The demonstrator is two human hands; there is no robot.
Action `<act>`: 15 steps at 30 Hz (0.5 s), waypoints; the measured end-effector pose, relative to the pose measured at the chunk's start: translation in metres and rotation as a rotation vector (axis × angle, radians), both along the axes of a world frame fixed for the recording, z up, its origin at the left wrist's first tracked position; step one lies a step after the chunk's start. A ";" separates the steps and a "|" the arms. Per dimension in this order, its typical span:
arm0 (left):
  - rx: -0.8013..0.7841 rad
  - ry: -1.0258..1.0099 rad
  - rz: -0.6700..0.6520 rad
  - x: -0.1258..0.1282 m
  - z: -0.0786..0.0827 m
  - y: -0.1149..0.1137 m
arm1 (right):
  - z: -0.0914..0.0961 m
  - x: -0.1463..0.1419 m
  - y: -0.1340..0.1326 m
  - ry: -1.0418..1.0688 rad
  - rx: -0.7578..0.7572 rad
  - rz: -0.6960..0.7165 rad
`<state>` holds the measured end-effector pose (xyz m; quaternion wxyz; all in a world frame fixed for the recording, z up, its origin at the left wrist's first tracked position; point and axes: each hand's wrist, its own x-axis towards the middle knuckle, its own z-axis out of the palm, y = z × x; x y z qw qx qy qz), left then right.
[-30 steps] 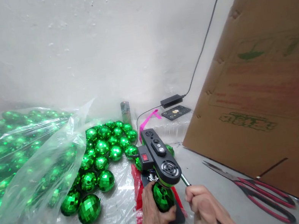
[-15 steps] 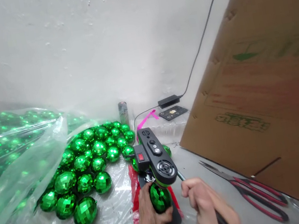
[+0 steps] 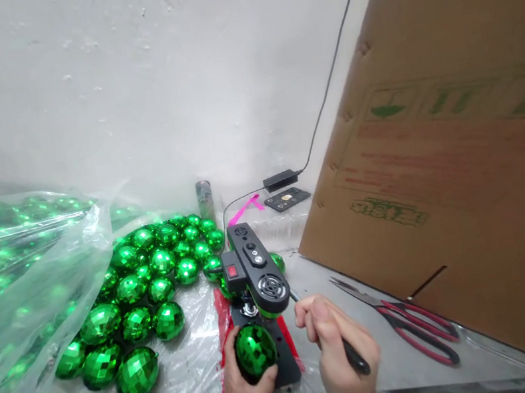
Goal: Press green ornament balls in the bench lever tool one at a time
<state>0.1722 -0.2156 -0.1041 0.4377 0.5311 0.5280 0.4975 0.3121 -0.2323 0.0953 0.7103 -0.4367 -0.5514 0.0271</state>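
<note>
Thumb and fingers of my left hand (image 3: pixel 243 389) wrap round a shiny green faceted ornament ball (image 3: pixel 256 350), held just in front of a small black bench machine (image 3: pixel 261 271). The machine has a red switch, round vents and a dark base plate (image 3: pixel 287 361) lying over red plastic. My right hand (image 3: pixel 338 352) is closed round a lever with a black handle (image 3: pixel 356 357); its metal rod runs toward the machine's right side. Many more green ornament balls (image 3: pixel 168 320) lie heaped to the left of the machine.
A clear plastic bag (image 3: pixel 55 287) full of green balls spreads at left. Red-and-black scissors (image 3: pixel 407 327) lie right of my right hand, beside a large cardboard box (image 3: pixel 442 178). Against the wall are a black power adapter (image 3: pixel 282 179), a dark phone-like slab (image 3: pixel 287 199) and a cylinder (image 3: pixel 204 198).
My left hand has drawn the ball from under the machine's head toward me and to the left. My right hand stays on the lever. The whole view has shifted slightly.
</note>
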 end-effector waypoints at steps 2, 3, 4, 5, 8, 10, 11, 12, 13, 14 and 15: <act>-0.048 -0.118 0.087 -0.012 0.001 -0.014 | 0.000 0.000 -0.001 -0.008 -0.009 -0.007; -0.076 -0.177 0.126 -0.018 0.003 -0.021 | 0.000 0.000 -0.001 -0.007 -0.016 -0.009; -0.108 -0.231 0.156 -0.023 0.004 -0.028 | 0.000 0.000 -0.002 -0.004 -0.021 -0.008; -0.140 -0.279 0.180 -0.028 0.006 -0.035 | 0.000 0.000 -0.002 0.003 -0.023 -0.006; -0.200 -0.382 0.203 -0.040 0.013 -0.050 | -0.001 -0.001 -0.003 0.023 -0.014 0.007; -0.201 -0.398 0.177 -0.045 0.018 -0.056 | -0.002 -0.001 -0.002 0.031 -0.017 0.015; -0.194 -0.388 0.166 -0.048 0.020 -0.058 | -0.003 -0.001 -0.002 0.033 -0.021 0.017; -0.185 -0.374 0.162 -0.050 0.022 -0.059 | -0.004 0.000 -0.002 0.033 -0.023 0.019; -0.178 -0.363 0.169 -0.052 0.023 -0.060 | -0.005 0.000 -0.001 0.032 -0.023 0.021; -0.176 -0.355 0.188 -0.054 0.024 -0.061 | -0.006 0.000 -0.001 0.032 -0.022 0.021; -0.176 -0.355 0.214 -0.055 0.024 -0.062 | -0.007 0.001 -0.001 0.030 -0.018 0.021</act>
